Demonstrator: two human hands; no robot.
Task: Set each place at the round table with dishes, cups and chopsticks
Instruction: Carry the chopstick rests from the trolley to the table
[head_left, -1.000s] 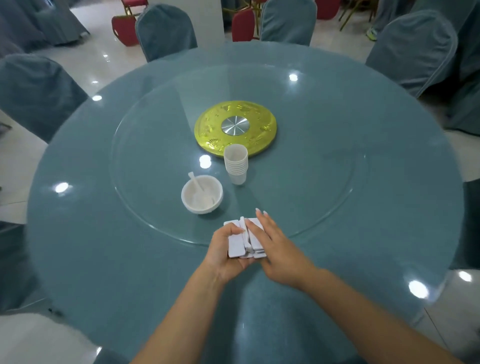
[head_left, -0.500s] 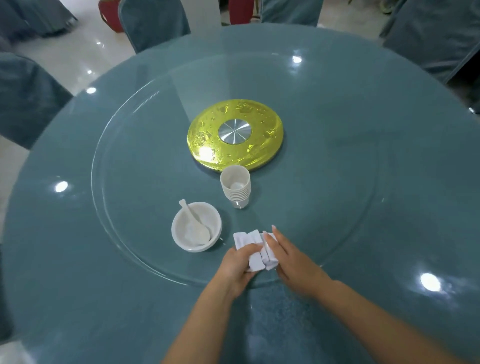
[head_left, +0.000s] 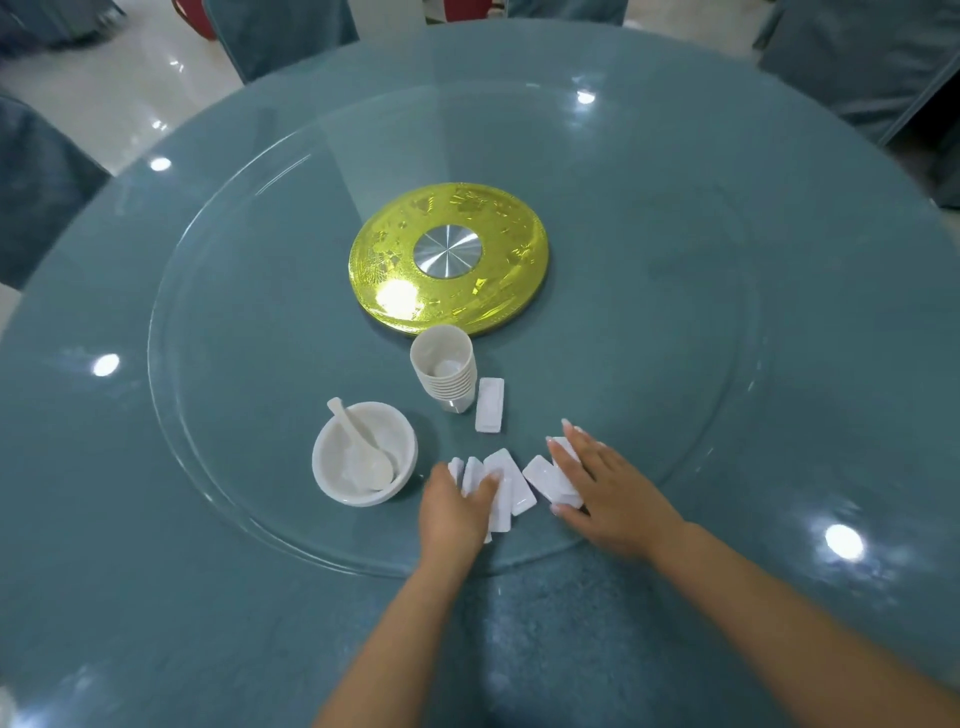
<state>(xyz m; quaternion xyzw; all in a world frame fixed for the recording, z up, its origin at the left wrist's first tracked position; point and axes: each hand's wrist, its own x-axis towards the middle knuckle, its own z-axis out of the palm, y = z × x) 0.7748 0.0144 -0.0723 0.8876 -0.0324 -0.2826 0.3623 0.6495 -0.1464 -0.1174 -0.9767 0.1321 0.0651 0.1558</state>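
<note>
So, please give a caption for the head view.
Both hands spread white rests beside bowl and cups.

1. Left hand (head_left: 453, 512) covers the near ends of the white rests (head_left: 503, 486); their count is unclear.
2. Right hand (head_left: 613, 496) hides part of another rest (head_left: 543, 475).
3. Chairs (head_left: 280, 36) are cut off by the frame edges.
</note>
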